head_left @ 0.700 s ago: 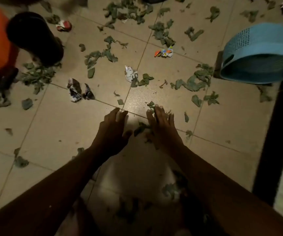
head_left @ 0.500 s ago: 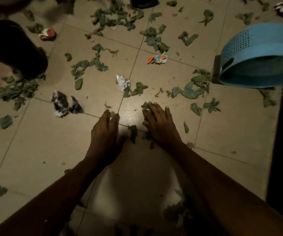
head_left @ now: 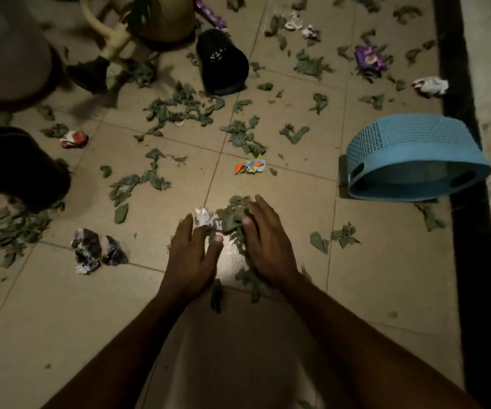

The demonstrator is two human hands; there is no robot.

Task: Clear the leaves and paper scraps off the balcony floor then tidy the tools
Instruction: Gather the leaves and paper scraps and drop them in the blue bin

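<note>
Dim beige floor tiles (head_left: 61,320) are strewn with green leaves and crumpled paper. Near the middle, the left hand (head_left: 192,261) and right hand (head_left: 264,246) lie palm-down with fingers straight, holding nothing, flanking a leaf clump (head_left: 232,215). A white paper scrap (head_left: 201,215) sits at the left hand's fingertips, possibly touching them; the light is too low to be sure. A blue basket (head_left: 409,143) lies on its side to the right, well apart. A colourful scrap (head_left: 250,167) lies farther out.
</note>
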